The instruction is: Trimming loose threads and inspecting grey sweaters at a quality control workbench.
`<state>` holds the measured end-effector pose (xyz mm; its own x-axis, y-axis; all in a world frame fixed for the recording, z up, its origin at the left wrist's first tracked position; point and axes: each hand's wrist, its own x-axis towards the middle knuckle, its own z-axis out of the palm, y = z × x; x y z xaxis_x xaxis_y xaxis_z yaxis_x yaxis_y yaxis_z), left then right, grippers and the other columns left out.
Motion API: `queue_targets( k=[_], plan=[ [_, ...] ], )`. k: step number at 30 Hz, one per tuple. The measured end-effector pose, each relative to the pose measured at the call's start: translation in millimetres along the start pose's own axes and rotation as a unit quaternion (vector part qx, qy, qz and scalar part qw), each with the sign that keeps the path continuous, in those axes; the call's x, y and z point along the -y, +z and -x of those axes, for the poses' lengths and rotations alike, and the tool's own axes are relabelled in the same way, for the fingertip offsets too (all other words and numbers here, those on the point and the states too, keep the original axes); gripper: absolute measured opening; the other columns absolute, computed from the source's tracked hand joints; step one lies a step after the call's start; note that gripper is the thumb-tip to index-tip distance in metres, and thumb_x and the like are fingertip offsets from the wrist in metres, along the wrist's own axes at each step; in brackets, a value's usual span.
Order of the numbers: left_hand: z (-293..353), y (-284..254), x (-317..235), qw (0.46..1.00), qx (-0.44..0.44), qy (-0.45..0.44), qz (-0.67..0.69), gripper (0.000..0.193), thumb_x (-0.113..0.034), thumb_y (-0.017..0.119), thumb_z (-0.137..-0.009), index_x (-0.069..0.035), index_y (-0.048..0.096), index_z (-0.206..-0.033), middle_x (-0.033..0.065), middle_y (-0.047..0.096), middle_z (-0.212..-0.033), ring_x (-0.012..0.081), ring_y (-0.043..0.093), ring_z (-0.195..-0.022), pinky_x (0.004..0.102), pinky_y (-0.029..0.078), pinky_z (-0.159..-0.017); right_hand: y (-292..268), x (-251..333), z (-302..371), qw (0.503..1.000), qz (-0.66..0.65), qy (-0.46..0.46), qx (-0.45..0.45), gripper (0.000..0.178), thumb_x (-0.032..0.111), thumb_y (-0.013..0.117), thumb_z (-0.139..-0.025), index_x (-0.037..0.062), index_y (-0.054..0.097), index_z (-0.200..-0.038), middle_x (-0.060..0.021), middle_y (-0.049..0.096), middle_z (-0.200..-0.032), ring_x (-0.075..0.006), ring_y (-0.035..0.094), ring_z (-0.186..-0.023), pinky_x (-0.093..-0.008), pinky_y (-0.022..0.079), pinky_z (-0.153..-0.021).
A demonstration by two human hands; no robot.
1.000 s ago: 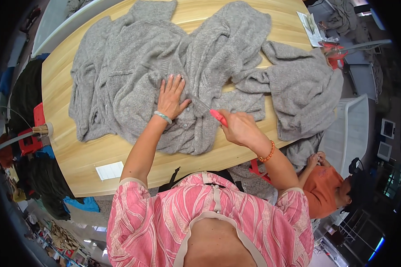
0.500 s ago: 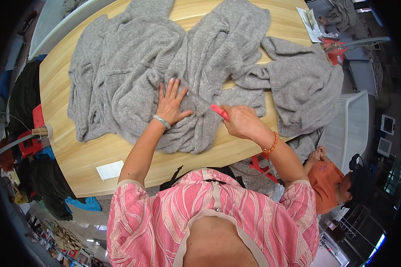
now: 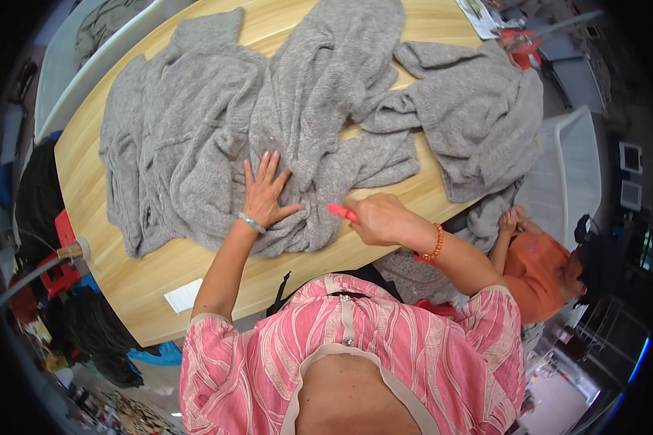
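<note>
Grey knitted garments lie crumpled over the wooden table. My left hand [image 3: 265, 194] rests flat with fingers spread on the near part of the large grey knit garment [image 3: 203, 123], pressing its folds. Just to the right, my right hand [image 3: 382, 219] is closed round a red-handled tool [image 3: 343, 212], which points left toward my left hand over the garment's near folds. Its thin tip is too blurred against the knit to make out. Another grey knit piece [image 3: 479, 119] lies bunched at the table's right side.
The wooden table [image 3: 127, 290] carries a white paper slip [image 3: 185, 296] near its front edge. White bins stand beyond the far left edge and at the right [image 3: 577, 156]. A person in orange [image 3: 540, 279] sits at the right. Dark cloth [image 3: 40, 188] hangs at the left.
My view has shifted, so the table and garments sit differently in the picture. The red-handled tool has come nearer to me along the garment. My left hand stays spread on the knit.
</note>
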<state>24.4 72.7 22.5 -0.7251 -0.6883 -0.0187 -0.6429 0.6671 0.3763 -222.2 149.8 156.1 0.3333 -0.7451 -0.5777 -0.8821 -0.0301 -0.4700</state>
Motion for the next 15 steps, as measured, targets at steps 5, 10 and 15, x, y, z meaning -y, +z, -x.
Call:
queue_targets(
  k=[5, 10, 15],
  plan=[
    [1.5, -2.9, -1.4, 1.000, -0.014, 0.002, -0.026, 0.062, -0.022, 0.075, -0.065, -0.009, 0.051, -0.122, 0.0137, 0.041, -0.133, 0.0323, 0.033, -0.129, 0.0587, 0.011, -0.109, 14.0, -13.9, 18.5, 0.998, -0.066, -0.008, 0.004, 0.033, 0.017, 0.055, -0.082, 0.0082, 0.056, -0.114, -0.0220, 0.064, -0.077, -0.0397, 0.063, -0.075, -0.0479, 0.049, -0.066],
    [-23.8, -19.7, -3.0, 0.997, -0.014, -0.010, -0.071, 0.034, -0.010, 0.065, -0.071, -0.009, 0.059, -0.104, 0.0082, 0.056, -0.100, 0.0276, 0.050, -0.100, 0.0528, 0.027, -0.102, 19.7, -39.1, 28.4, 0.975, -0.122, 0.045, -0.181, 0.037, 0.019, 0.058, -0.083, 0.0127, 0.052, -0.120, -0.0194, 0.063, -0.075, -0.0408, 0.061, -0.071, -0.0493, 0.048, -0.063],
    [-67.3, -61.3, -60.3, 0.993, -0.104, 0.063, 0.003, 0.025, -0.005, 0.063, -0.072, -0.007, 0.061, -0.096, 0.0082, 0.058, -0.091, 0.0276, 0.053, -0.087, 0.0404, 0.038, -0.080, 25.6, -81.3, 44.4, 0.951, -0.141, 0.107, -0.254, 0.037, 0.022, 0.059, -0.084, 0.0121, 0.052, -0.120, -0.0211, 0.063, -0.078, -0.0410, 0.060, -0.073, -0.0486, 0.048, -0.066]
  ],
)
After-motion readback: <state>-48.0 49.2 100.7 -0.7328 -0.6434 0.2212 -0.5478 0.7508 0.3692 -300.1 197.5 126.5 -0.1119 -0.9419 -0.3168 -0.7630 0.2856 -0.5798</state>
